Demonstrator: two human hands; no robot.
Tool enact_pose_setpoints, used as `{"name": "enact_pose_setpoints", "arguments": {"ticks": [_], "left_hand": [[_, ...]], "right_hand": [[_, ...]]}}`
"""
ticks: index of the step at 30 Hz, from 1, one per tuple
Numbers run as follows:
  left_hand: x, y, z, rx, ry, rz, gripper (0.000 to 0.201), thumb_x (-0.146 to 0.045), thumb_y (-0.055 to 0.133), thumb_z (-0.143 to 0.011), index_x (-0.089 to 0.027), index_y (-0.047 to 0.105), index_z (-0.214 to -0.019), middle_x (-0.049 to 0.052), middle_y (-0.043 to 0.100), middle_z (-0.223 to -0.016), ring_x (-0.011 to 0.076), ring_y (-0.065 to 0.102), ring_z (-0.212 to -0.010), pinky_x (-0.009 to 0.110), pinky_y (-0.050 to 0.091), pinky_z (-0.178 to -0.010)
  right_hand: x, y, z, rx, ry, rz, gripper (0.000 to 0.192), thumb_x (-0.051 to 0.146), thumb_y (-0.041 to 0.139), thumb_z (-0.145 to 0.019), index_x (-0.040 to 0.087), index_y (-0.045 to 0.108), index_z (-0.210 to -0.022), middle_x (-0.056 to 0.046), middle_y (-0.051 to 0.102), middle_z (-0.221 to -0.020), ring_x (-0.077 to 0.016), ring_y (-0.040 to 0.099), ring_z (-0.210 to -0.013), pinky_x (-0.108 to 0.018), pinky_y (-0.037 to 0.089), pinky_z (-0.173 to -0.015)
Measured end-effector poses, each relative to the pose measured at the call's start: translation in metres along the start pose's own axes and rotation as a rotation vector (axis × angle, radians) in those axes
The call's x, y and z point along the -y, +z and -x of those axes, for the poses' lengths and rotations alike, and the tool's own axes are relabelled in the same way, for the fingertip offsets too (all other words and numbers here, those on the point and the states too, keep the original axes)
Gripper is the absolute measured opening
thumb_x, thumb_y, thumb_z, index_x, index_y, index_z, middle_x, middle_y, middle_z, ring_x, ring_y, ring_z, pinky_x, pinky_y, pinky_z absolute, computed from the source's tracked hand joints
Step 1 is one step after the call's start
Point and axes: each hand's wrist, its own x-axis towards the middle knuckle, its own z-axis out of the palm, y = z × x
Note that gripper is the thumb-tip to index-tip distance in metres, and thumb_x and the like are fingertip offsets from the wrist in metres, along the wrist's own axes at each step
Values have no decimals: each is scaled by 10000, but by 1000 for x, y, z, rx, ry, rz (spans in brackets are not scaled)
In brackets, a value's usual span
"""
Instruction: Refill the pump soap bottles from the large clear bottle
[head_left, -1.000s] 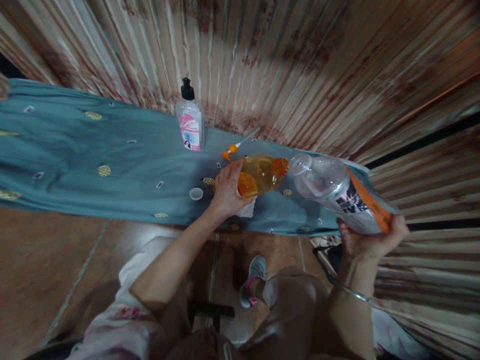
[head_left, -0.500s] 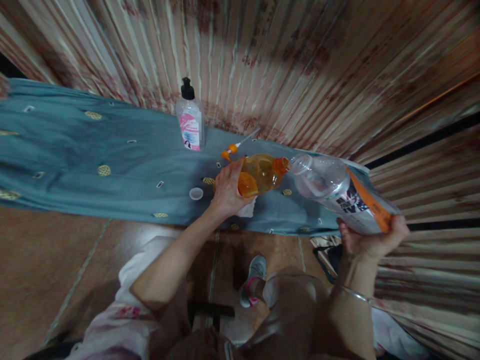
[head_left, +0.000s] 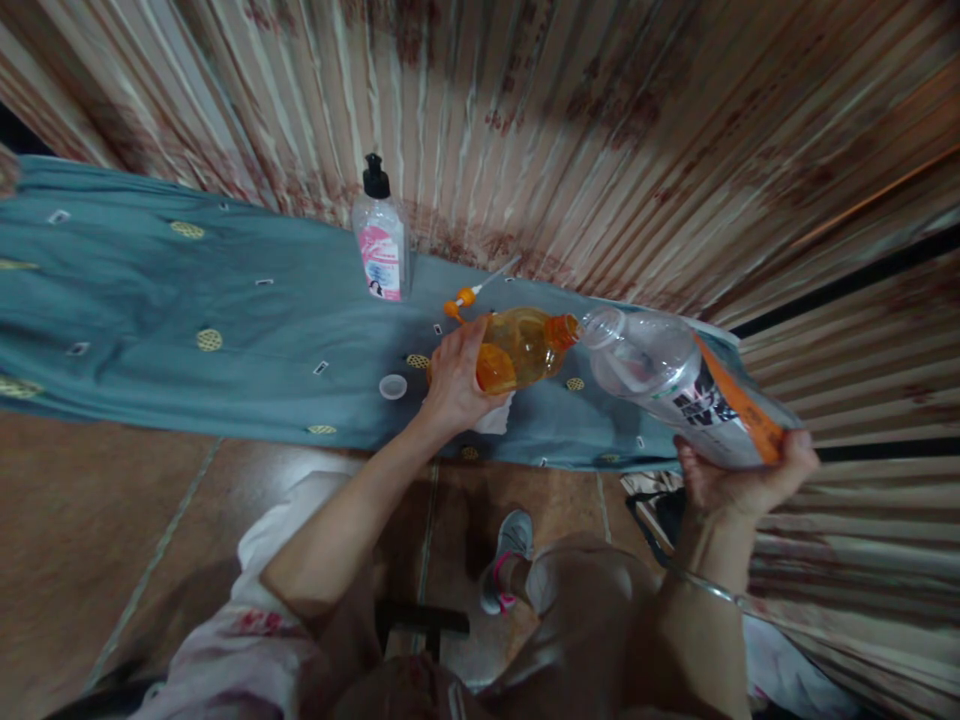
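Observation:
My left hand (head_left: 456,385) is wrapped round an orange see-through bottle (head_left: 529,345), tilted with its uncapped neck to the right. In my right hand (head_left: 739,480) is a large clear plastic bottle (head_left: 652,365) with an orange, black and white label, tilted so that its open mouth meets the orange bottle's mouth. I cannot make out whether liquid runs between them. Behind the orange bottle lies an orange pump top (head_left: 461,300) with a thin tube. A small white cap (head_left: 393,387) rests left of my left hand, and something white (head_left: 495,415) shows beneath it.
A clear pump bottle (head_left: 381,245) with a pink label and black top stands at the back of the narrow table, which a teal cloth (head_left: 262,310) covers. A pleated curtain (head_left: 480,130) hangs right behind. Below are a tiled floor and my shoe (head_left: 514,545).

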Motion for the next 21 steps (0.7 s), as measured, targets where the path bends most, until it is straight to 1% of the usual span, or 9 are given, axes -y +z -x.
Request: {"name": "enact_pose_setpoints", "arguments": {"ticks": [5, 9, 14, 18, 21], "left_hand": [[-1, -1, 0, 4, 7, 9, 936, -335, 784, -608, -199, 299, -1398, 141, 500, -1341, 338, 480, -1222, 497, 422, -1001], [-2, -2, 0, 11, -3, 4, 925, -344, 780, -617, -199, 295, -1391, 144, 499, -1344, 342, 473, -1230, 507, 414, -1006], [-1, -2, 0, 30, -7, 19, 920, -365, 784, -621, -193, 306, -1388, 157, 487, -1359, 345, 467, -1237, 500, 401, -1021], [0, 0, 0, 9, -1, 8, 953, -355, 786, -607, -193, 287, -1403, 145, 491, -1362, 342, 477, -1223, 507, 406, -1015], [1, 1, 1, -8, 8, 9, 968, -345, 791, -597, -193, 286, -1409, 142, 499, -1353, 338, 477, -1226, 503, 408, -1013]], "right_hand": [[1, 1, 1, -18, -11, 6, 534, 610, 553, -547, 174, 612, -849, 11, 568, -671, -138, 535, -423, -239, 383, -251], [0, -1, 1, -24, -10, 12, 559, 616, 543, -551, 165, 621, -873, -3, 589, -699, -143, 550, -434, -247, 399, -259], [-1, -2, 0, -12, -16, 2, 540, 609, 554, -554, 173, 615, -866, 11, 567, -684, -140, 552, -442, -234, 394, -259], [0, -2, 0, -9, -9, -8, 542, 604, 556, -551, 175, 620, -876, 11, 564, -692, -146, 567, -470, -245, 422, -280], [0, -1, 1, -25, -2, -8, 539, 601, 556, -541, 173, 615, -863, 7, 562, -685, -151, 564, -471, -246, 412, -277]]}}
